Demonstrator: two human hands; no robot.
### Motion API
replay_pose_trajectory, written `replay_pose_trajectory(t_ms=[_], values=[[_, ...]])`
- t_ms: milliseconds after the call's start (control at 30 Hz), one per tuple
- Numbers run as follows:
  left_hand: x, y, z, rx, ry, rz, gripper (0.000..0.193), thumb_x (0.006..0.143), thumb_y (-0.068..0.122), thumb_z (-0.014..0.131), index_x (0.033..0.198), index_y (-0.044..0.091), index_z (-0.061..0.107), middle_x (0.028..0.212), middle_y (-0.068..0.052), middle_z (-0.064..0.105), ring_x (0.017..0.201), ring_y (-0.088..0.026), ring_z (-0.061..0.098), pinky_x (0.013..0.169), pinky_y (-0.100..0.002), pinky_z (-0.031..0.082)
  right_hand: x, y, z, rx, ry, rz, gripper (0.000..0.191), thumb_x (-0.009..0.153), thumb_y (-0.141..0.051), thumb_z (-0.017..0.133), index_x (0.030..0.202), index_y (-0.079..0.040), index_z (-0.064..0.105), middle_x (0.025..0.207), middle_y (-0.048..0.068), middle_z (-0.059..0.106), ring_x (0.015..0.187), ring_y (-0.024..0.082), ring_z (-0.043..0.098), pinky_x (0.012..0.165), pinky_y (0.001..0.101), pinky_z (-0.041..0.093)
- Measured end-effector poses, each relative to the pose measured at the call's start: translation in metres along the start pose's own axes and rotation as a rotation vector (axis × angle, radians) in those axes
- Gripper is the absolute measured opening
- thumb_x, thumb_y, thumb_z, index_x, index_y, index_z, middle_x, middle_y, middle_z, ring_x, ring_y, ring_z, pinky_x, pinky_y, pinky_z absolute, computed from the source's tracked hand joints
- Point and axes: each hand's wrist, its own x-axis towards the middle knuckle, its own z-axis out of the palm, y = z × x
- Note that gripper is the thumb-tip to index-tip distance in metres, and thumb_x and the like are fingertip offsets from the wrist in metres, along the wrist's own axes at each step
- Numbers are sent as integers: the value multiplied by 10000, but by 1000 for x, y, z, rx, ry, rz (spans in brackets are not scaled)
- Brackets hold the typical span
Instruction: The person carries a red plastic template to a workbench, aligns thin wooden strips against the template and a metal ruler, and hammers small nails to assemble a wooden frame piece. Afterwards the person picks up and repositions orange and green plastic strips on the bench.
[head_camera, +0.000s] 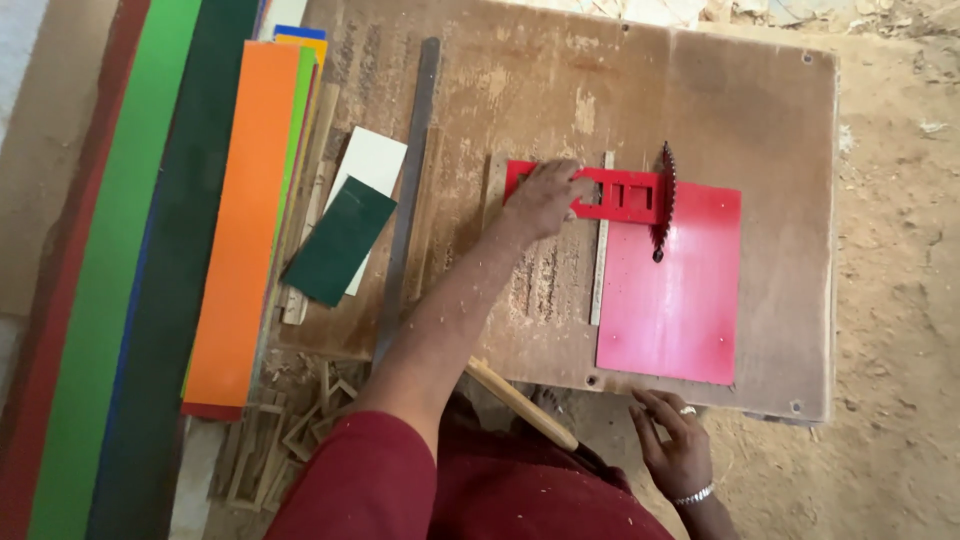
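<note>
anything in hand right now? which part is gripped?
The left hand presses on the red cut-out piece, at its left end, away from the saw blade. Whether fingers wrap it cannot be told. The right hand holds nothing, resting at the table edge.

**Dusty workshop floor and a worn saw table**

A brown wooden table top (700, 90) fills the centre and upper right of the frame, scuffed and strewn with sawdust, with screws at its corners. To the right lies a bare dirt floor (900, 300) — sandy, pale and littered with shavings. Along the left edge, long coloured boards (150, 300) lie side by side — red, green, dark green and orange. At lower left sits a heap of wooden offcuts (285, 440). The light is soft and even.
</note>
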Motion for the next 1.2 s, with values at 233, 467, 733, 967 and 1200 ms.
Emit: replay_pose_trajectory(t_ms=[233, 467, 733, 967, 1200], values=[[7, 7, -33, 324, -134, 166, 871, 700, 383, 878, 1425, 97, 491, 1373, -219, 511, 1252, -371, 502, 1014, -537, 472, 34, -49, 23, 27, -217, -339, 419, 879, -328, 733, 1238, -114, 707, 1143, 103, 745, 999, 233, 732, 845, 384, 617], [-18, -27, -69, 212, 570, 13, 669, 817, 286, 862, 1339, 100, 486, 1185, -138, 613, 1058, -285, 599, 878, -509, 543, 63, -109, 79, -415, -692, -402, 800, 891, -437, 708, 1544, -127, 365, 1236, 204, 617, 986, 336, 666, 898, 488, 551], [-149, -100, -116, 415, 661, -521, 665, 675, 246, 793, 1273, 69, 563, 1224, -244, 608, 1182, -477, 562, 907, -649, 410, 69, -80, 57, 101, -728, -134, 493, 929, -273, 622, 1378, -88, 541, 916, 112, 772, 729, 256, 747, 658, 372, 635], [-182, 5, -48, -187, 331, -495, 664, 807, 313, 700, 1377, 10, 549, 1362, -269, 540, 1266, -452, 487, 1087, -560, 350, 204, -121, -15, -636, -463, -206, 710, 1024, -359, 555, 1666, -335, 251, 812, 238, 717, 672, 435, 704, 625, 563, 558], [-183, 28, -23, -9, 240, -410, 621, 972, 359, 479, 1497, 29, 465, 1580, -120, 446, 1536, -272, 309, 1270, -481, 161, 320, -217, -35, -322, -100, -916, 654, 1148, -233, 569, 1713, -251, 238, 911, 204, 700, 744, 395, 689, 633, 486, 543]])
